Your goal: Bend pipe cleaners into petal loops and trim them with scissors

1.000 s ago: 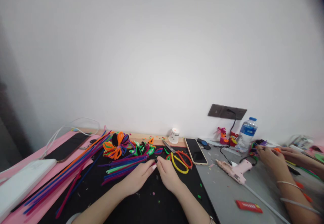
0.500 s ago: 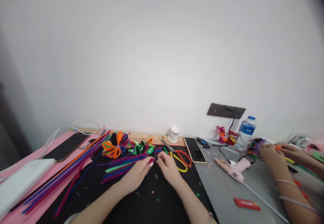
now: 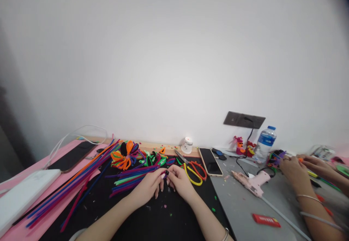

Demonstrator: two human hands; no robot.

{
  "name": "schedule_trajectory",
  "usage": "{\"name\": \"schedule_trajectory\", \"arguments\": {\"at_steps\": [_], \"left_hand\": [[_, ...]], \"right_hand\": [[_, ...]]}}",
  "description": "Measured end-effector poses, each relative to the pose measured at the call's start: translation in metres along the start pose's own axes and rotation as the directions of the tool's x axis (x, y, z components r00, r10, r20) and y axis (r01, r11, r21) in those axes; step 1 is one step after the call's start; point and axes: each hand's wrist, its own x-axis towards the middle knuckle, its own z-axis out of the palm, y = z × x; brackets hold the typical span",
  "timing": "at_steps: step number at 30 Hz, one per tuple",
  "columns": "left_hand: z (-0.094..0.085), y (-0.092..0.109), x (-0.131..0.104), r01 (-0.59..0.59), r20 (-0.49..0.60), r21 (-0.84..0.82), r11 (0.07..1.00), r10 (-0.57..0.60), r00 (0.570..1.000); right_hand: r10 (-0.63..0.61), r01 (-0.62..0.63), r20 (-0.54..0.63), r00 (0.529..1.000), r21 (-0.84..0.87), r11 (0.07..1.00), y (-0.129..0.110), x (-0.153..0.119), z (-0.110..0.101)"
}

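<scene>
Fingertips together, my left hand [image 3: 149,185] and my right hand [image 3: 180,181] meet above the black mat [image 3: 163,219]. Pinched between them is a small piece of purple pipe cleaner [image 3: 165,176], mostly hidden by the fingers. Just left of my left hand lies a bundle of cut pipe cleaners [image 3: 127,183] in purple, blue and green. Behind it rest a looped orange, green and purple pipe-cleaner flower [image 3: 125,156] and several green leaf-like shapes [image 3: 151,160]. Scissors [image 3: 195,172] with yellow and orange handles lie beyond my right hand.
Long pipe cleaners [image 3: 73,184] stretch across pink paper [image 3: 64,152] at left, near a white box [image 3: 29,193]. A paper cup [image 3: 187,145] and a phone [image 3: 210,161] are at the back. At right are a glue gun [image 3: 252,183], a bottle [image 3: 265,144] and a co-worker's hands [image 3: 296,172].
My two hands have come closer together, and their fingers have curled in around the small purple piece. The view has shifted slightly.
</scene>
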Motion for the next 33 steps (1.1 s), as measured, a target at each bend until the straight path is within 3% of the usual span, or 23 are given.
{"name": "schedule_trajectory", "arguments": {"at_steps": [9, 13, 17, 23, 33], "left_hand": [[0.001, -0.010, 0.004, 0.037, -0.059, -0.045, 0.998, -0.040, 0.997], [-0.003, -0.013, 0.005, 0.063, -0.152, -0.057, 0.996, -0.071, 0.986], [-0.007, -0.015, 0.007, 0.074, -0.219, -0.099, 0.992, -0.095, 0.971], [-0.006, -0.008, 0.007, 0.124, -0.108, -0.232, 0.965, -0.153, 0.982], [-0.006, -0.007, 0.008, 0.182, -0.060, -0.328, 0.927, -0.213, 0.975]], "right_hand": [[-0.006, 0.009, -0.030, 1.000, 0.069, 0.998, 0.000, 0.001, 0.000], [-0.022, 0.034, -0.157, 0.987, 0.079, 0.996, 0.004, 0.005, -0.005], [-0.064, 0.090, -0.317, 0.946, 0.068, 0.994, 0.004, 0.006, -0.013], [-0.125, 0.148, -0.421, 0.899, 0.023, 0.989, 0.001, 0.005, -0.018], [-0.163, 0.166, -0.430, 0.888, -0.031, 0.986, 0.002, 0.004, -0.016]]}}
